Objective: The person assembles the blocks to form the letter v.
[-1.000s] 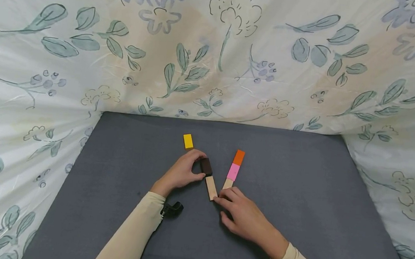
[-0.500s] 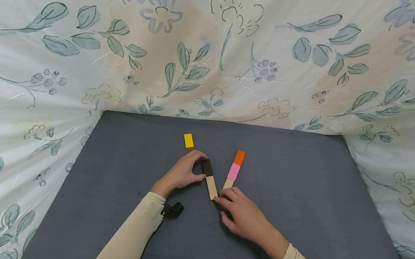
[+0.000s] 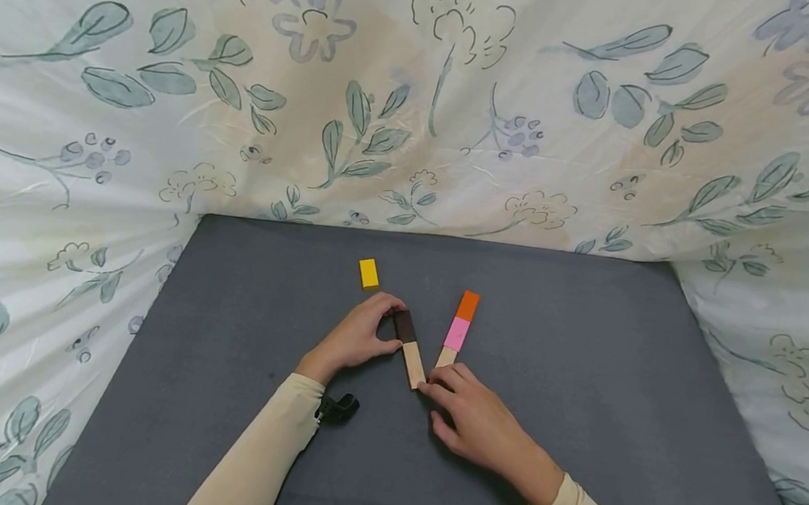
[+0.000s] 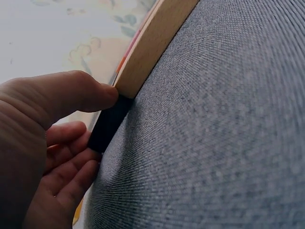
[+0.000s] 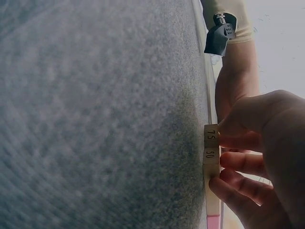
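Observation:
My left hand [image 3: 356,333] pinches a dark brown block [image 3: 405,327] along its left side, thumb near one end and index finger at the far end. That block sits end to end with a pale wooden block [image 3: 413,365], forming one slanted row. A second row holds another pale wooden block [image 3: 445,358], a pink block [image 3: 457,334] and an orange block [image 3: 468,306]. Together the rows make a V. Fingertips of my right hand [image 3: 476,422] touch the wooden blocks where the V narrows. End faces printed 75 [image 5: 210,135] and 50 [image 5: 209,154] show in the right wrist view.
A yellow block [image 3: 369,273] lies alone beyond my left hand. Dark grey cloth [image 3: 584,359] covers the table. A floral curtain [image 3: 449,167] encloses the back and both sides. Black wrist cameras [image 3: 338,409] hang from the sleeves.
The dark brown block straightens slightly into line with the pale wooden block under my left hand. My right hand stays where it was.

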{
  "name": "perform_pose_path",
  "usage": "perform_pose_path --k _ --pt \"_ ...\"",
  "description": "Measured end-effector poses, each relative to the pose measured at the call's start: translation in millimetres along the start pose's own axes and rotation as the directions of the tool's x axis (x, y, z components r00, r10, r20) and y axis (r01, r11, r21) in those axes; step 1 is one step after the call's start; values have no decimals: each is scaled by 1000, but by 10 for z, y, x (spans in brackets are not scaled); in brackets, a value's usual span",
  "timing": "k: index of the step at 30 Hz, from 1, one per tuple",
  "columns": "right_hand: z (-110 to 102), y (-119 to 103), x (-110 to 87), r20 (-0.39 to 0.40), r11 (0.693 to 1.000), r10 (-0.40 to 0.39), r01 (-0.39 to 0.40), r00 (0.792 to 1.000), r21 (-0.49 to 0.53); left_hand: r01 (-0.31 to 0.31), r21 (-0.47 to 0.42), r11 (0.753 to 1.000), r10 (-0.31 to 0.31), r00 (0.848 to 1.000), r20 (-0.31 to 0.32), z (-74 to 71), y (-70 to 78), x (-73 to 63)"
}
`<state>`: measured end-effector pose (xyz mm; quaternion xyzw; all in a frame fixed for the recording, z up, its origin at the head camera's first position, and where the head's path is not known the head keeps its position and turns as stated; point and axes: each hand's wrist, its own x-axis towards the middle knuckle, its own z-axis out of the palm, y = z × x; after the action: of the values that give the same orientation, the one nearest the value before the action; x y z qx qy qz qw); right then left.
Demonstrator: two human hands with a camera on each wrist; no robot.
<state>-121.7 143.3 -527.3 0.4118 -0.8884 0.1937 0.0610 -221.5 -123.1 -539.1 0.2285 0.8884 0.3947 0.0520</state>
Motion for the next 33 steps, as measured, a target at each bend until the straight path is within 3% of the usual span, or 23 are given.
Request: perform_pose_path --k 26,33 --pt "-26 34 21 -2 999 -31 31 1000 -13 19 20 1000 -20 999 28 -49 25 13" --pt "-32 37 30 -9 999 -41 41 999 -6 25 -6 1000 -25 1000 -4 -71 0 5"
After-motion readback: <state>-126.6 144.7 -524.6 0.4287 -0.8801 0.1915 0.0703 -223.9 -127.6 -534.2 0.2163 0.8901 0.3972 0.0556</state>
